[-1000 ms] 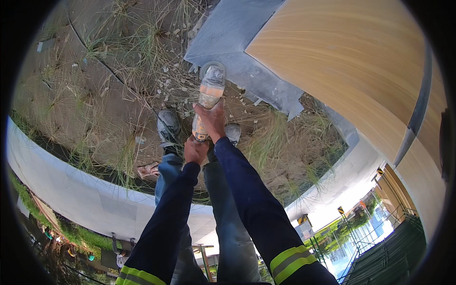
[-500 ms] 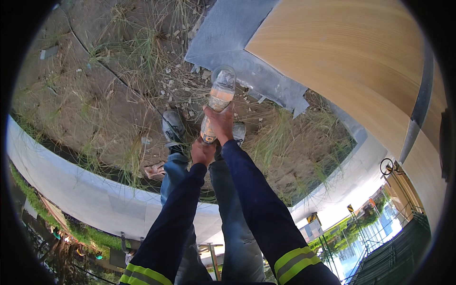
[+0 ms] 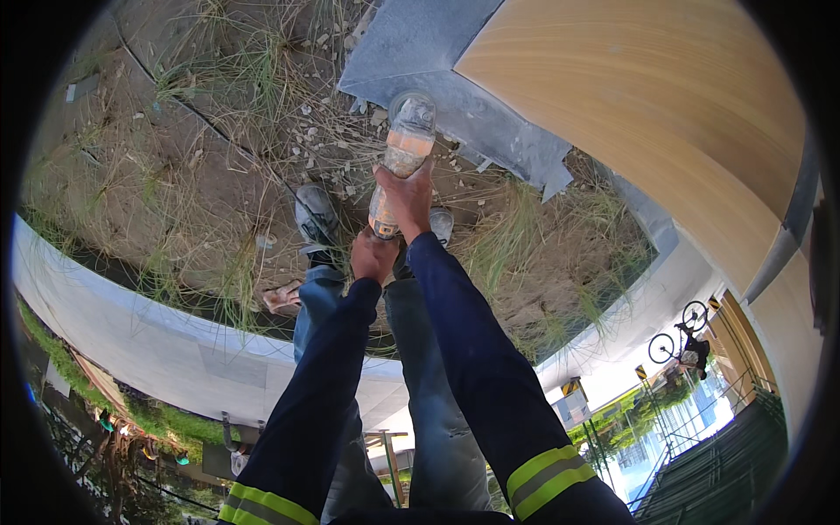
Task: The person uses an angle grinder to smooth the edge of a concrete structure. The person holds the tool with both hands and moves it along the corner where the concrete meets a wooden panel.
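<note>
A dusty orange and grey angle grinder [image 3: 410, 145] points away from me, its round guard end over the lower edge of a grey slab [image 3: 516, 144]. My right hand [image 3: 409, 199] is wrapped round the middle of its body. At the rear end, my left hand [image 3: 374, 255] is closed on the tool, its fingers partly hidden. The disc itself is hard to make out. Beneath the tool lie stone chips and dry grass.
A large tan panelled surface [image 3: 639, 96] rises at the right above the slab. A black cord [image 3: 214, 138] crosses the grassy soil on the left. My shoes [image 3: 315, 213] stand below the grinder. A pale curved kerb [image 3: 175, 319] runs behind me, and a person with a bicycle [image 3: 665, 347] is beyond it.
The grinder and both hands sit slightly higher in the picture, my grip unchanged. At the lower right, the bicycle and its rider have come further into view.
</note>
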### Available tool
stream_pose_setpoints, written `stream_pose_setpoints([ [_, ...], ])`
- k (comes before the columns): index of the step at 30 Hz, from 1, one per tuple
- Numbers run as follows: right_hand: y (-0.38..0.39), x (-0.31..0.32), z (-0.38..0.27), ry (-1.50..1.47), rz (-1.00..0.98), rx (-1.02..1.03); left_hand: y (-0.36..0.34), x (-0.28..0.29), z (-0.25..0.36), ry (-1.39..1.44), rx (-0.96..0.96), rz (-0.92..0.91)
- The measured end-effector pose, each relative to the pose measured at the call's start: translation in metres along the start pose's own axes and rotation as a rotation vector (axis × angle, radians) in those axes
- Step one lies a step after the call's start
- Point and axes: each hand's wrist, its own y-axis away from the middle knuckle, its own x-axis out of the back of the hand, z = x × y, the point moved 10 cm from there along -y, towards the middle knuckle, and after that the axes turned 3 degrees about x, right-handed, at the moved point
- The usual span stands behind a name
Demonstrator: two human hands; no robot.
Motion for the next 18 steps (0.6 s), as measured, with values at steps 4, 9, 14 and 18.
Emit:
stream_pose_setpoints([
  [4,0.002,0.000,0.006,0.111,-0.025,0.030,0.011,-0.001,-0.004,0.020,-0.002,0.018],
  [9,-0.023,0.005,-0.008,-0.053,-0.044,0.049,-0.016,-0.017,0.008,-0.035,0.013,0.022],
  [14,-0.015,0.021,-0.009,-0.071,0.002,0.049,0.001,-0.024,0.020,-0.018,0.070,-0.019],
  [18,-0.008,0.015,0.012,-0.040,-0.006,0.057,0.011,-0.015,0.007,0.003,0.060,-0.027],
])
